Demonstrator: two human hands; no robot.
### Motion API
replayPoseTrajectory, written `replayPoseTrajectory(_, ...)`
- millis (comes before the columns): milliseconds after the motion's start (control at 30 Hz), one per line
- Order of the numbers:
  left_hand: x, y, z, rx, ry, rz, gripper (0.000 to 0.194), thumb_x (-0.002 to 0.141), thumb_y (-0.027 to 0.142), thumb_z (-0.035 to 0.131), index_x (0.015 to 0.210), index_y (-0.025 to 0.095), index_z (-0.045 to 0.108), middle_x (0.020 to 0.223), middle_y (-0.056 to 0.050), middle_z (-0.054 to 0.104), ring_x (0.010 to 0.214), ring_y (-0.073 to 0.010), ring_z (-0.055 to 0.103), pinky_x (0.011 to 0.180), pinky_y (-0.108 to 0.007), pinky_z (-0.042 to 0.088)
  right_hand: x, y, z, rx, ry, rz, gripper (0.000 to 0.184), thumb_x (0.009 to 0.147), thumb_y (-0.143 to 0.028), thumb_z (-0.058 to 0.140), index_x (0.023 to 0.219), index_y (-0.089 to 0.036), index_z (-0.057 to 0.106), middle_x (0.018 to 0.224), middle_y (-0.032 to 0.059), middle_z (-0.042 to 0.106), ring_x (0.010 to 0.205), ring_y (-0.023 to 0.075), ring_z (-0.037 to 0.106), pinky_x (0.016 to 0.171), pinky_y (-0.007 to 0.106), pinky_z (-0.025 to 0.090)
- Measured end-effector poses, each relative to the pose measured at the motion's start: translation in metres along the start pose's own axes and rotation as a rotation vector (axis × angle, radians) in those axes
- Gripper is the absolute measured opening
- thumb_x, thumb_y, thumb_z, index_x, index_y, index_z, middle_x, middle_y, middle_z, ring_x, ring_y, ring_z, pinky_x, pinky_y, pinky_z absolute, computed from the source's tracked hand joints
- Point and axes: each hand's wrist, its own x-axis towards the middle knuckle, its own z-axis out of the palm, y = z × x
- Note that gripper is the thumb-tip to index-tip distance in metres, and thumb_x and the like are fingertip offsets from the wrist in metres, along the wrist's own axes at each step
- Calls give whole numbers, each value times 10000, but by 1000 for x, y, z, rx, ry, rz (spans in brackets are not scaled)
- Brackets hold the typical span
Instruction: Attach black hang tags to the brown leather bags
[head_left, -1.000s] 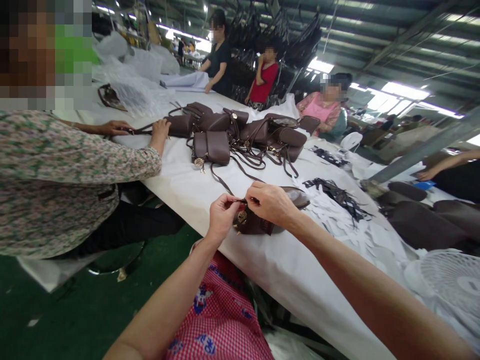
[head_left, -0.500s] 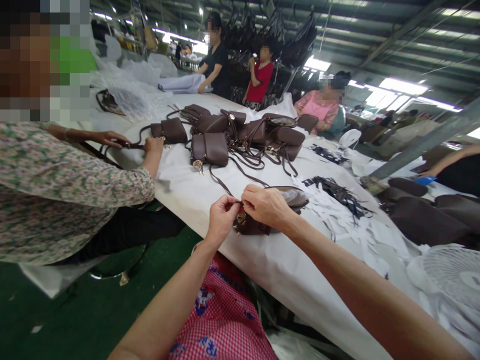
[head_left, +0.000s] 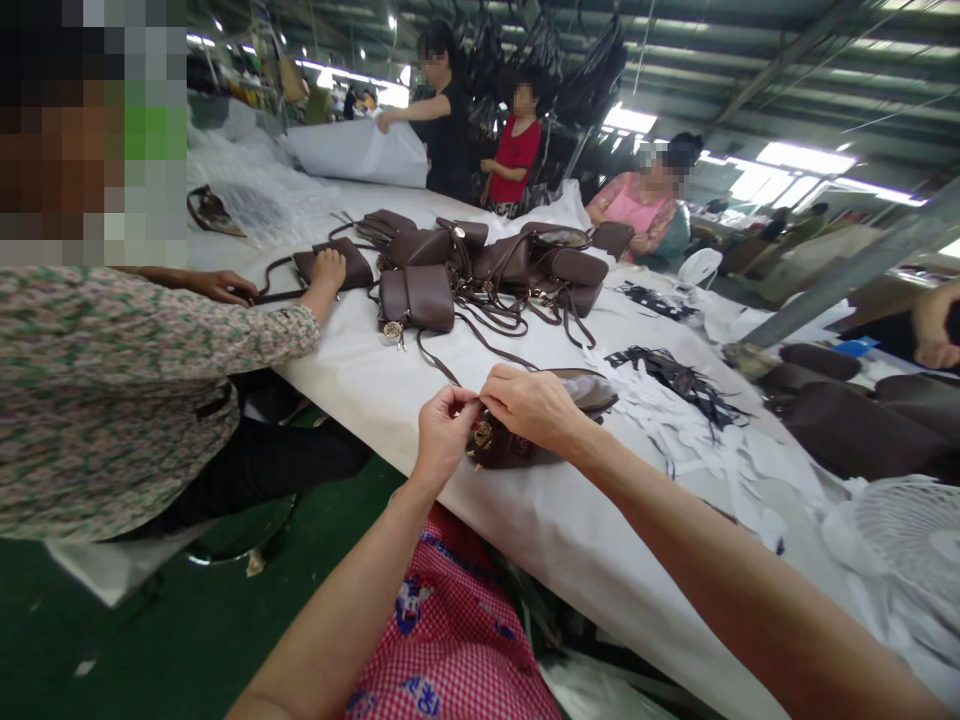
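Note:
A small brown handbag (head_left: 499,450) lies open at the near table edge, its pale lining showing at the right. A round gold charm (head_left: 482,434) hangs at its left end. My left hand (head_left: 442,425) pinches the bag's strap (head_left: 477,399) near that end. Closed beside it, fingertips nearly touching, my right hand (head_left: 529,405) grips the same part of the strap from above. The exact spot between the fingertips is hidden. From there the thin strap runs back toward the other bags.
Several brown handbags (head_left: 416,300) are heaped on the white-covered table (head_left: 360,370). At the left, a co-worker's hand (head_left: 328,270) rests on another bag. Black strips (head_left: 671,385) and white scraps (head_left: 697,460) lie to the right, near a white fan (head_left: 907,540).
Both my hands stay at the strap, with only slight finger shifts. The co-worker at left has moved a hand onto the bag there. A person at the back has lifted a white sheet.

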Motion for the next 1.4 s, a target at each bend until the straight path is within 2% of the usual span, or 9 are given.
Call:
replayPoseTrajectory(233,4,3,2,39,20,-7,137,664,255,683,698,141,617,602,26,607,507,-83,546,512,-208,484,1,-4,5,10,48,58,293,944,-249,405,903,-180,687,935,43,643,696,142,548,530,288,207)
replayPoseTrajectory(500,4,2,2,-104,2,-120,201,624,277,721,679,144,581,607,33,581,534,-88,548,529,-231,521,3,2,10,86,98,59,237,892,-228,464,815,-185,684,880,31,643,696,137,529,543,278,223)
replayPoseTrajectory(667,3,1,-3,-146,-58,-29,163,610,193,712,673,150,569,711,18,602,581,-85,541,501,-206,487,6,2,10,109,104,103,231,894,-222,453,842,-178,675,902,53,632,708,143,535,556,261,263)
replayPoseTrajectory(767,3,1,-5,-243,-115,-13,168,608,152,685,660,157,525,785,6,641,540,-60,501,450,-178,395,9,7,11,230,144,95,181,868,-197,483,805,-165,649,873,58,628,724,144,547,586,250,310)
replayPoseTrajectory(833,3,1,-4,-315,-151,-55,174,615,150,676,664,160,510,753,0,662,540,-60,506,478,-175,381,9,14,10,431,161,44,113,830,-171,516,820,-163,628,828,37,631,690,128,550,611,238,351)
replayPoseTrajectory(1000,3,-4,-1,-518,-193,-183,212,588,148,705,677,167,514,701,10,675,639,-97,593,602,-196,434,-1,33,-2,980,-11,-123,110,817,-218,531,892,-167,595,742,-8,637,626,106,552,604,223,421)
replayPoseTrajectory(1233,1,-6,-2,-690,-160,-250,229,620,161,694,709,187,485,930,-9,733,800,-130,652,776,-266,494,-18,33,-16,934,-106,-79,209,801,-165,493,885,-172,684,793,3,679,713,115,599,698,240,478)
replayPoseTrajectory(1333,-1,-1,-3,-691,-148,-244,210,624,154,678,718,192,494,1017,-20,726,838,-131,655,762,-258,501,-25,32,-12,1039,-170,-121,328,824,-137,423,1043,-169,665,978,37,687,869,134,629,785,266,509)
replayPoseTrajectory(1400,-3,3,-2,-662,-141,-248,195,632,163,674,720,188,501,1114,-36,701,798,-117,649,687,-229,495,-29,30,-6,959,-85,-175,409,796,-92,449,1158,-176,622,1096,61,652,985,152,608,866,297,498)
